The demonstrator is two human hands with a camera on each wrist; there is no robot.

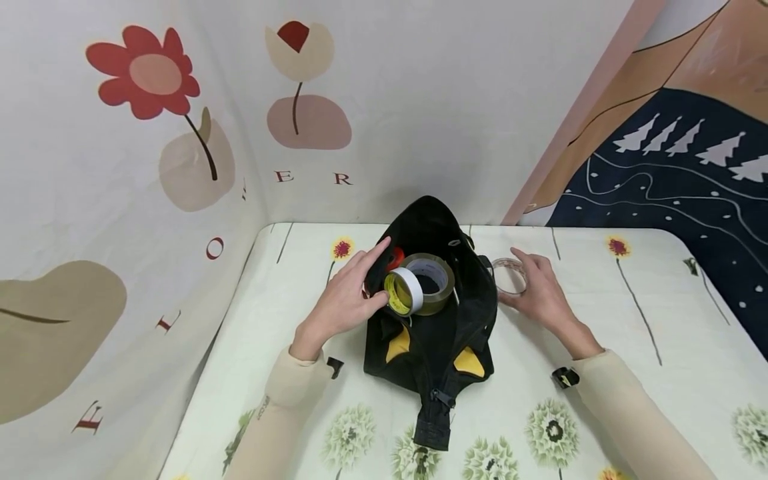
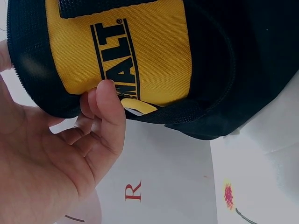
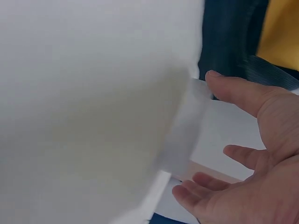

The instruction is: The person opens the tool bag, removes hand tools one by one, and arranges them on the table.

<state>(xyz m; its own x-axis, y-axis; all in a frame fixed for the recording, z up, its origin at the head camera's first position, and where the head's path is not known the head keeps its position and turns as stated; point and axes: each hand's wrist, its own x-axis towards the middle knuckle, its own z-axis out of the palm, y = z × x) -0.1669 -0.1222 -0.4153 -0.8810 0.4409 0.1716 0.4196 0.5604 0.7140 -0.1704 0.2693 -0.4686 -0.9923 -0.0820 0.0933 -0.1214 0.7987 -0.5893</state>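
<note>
A black tool bag [image 1: 429, 347] with yellow patches lies open on the table, its mouth facing me. My left hand [image 1: 345, 293] grips the left edge of the mouth; in the left wrist view, fingers [image 2: 110, 107] press against the yellow lettered panel [image 2: 154, 51]. Inside the mouth are a wide brown packing tape roll [image 1: 443, 283], a smaller yellow-and-white tape roll [image 1: 414, 293] and a partly hidden red item [image 1: 396, 257]. Right of the bag, my right hand [image 1: 543, 287] holds a clear tape roll [image 1: 497, 277] between thumb and fingers. Its translucent rim [image 3: 184, 126] shows in the right wrist view.
A flower-printed cloth covers the table [image 1: 600, 300]. Printed curtains [image 1: 390, 87] stand behind it and to the left. A strap with a buckle [image 1: 443, 399] stretches from the bag toward me. Black strap ends [image 1: 565, 378] show near both wrists.
</note>
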